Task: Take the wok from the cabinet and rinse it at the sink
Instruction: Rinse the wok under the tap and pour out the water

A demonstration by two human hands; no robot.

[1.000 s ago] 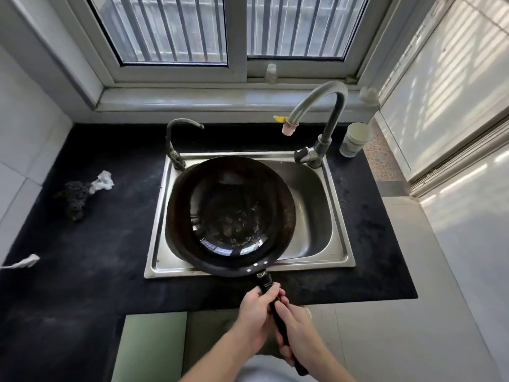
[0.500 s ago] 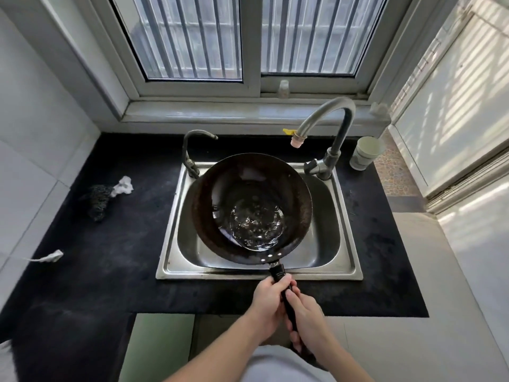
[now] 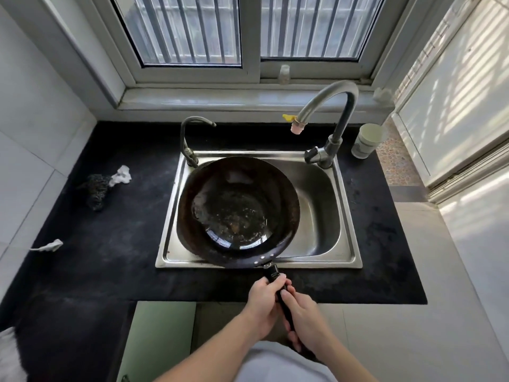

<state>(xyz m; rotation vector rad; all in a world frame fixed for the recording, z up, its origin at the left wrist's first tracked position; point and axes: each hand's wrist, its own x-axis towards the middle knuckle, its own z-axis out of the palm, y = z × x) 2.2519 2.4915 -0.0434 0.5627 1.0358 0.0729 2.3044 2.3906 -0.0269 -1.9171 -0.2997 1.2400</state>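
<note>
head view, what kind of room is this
Most likely a home kitchen: a steel sink with a tall tap set in a dark counter under a window, and both hands holding a wok over the basin.

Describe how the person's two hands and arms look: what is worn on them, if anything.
Both forearms are bare, with no sleeves in view. The left hand and the right hand wear no gloves, and no rings, watch or bracelet show. Pale grey clothing shows between the arms at the bottom edge.
</note>
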